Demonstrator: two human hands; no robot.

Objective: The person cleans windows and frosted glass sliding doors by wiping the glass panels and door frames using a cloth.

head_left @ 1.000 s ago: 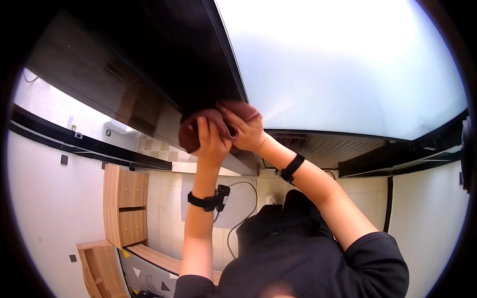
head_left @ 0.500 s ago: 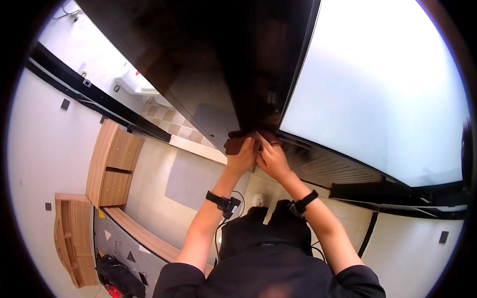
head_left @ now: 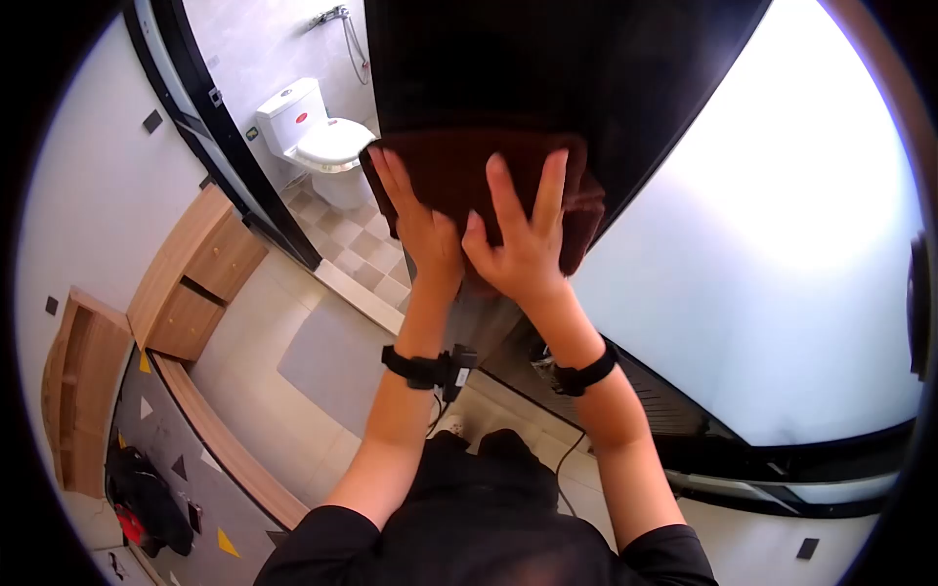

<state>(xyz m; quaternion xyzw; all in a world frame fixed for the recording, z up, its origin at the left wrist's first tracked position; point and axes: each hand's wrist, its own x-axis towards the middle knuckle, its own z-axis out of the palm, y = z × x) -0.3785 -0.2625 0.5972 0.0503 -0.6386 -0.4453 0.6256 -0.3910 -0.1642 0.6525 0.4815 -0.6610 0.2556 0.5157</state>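
Observation:
A dark reddish-brown cloth (head_left: 469, 161) lies spread against a tall, glossy black panel (head_left: 489, 68). My left hand (head_left: 418, 220) is on the cloth's left part, its fingers stretched upward near the panel's left edge. Beside it, my right hand (head_left: 523, 225) rests on the cloth's right part with the fingers spread apart. Both palms face the panel, and the cloth is between them and its surface. The cloth's right side hangs in loose folds. Each wrist wears a black strap.
A white toilet (head_left: 327, 142) and a shower hose (head_left: 354, 49) show through the doorway at left. A bright frosted pane (head_left: 782, 225) stands at right. Wooden drawers (head_left: 200, 293) and a grey patterned surface (head_left: 161, 420) holding a black bag (head_left: 147, 498) are lower left.
The view has turned, bringing the toilet into sight. The cloth, bunched under both hands before, is now spread wider and higher on the panel, and my fingers have opened out.

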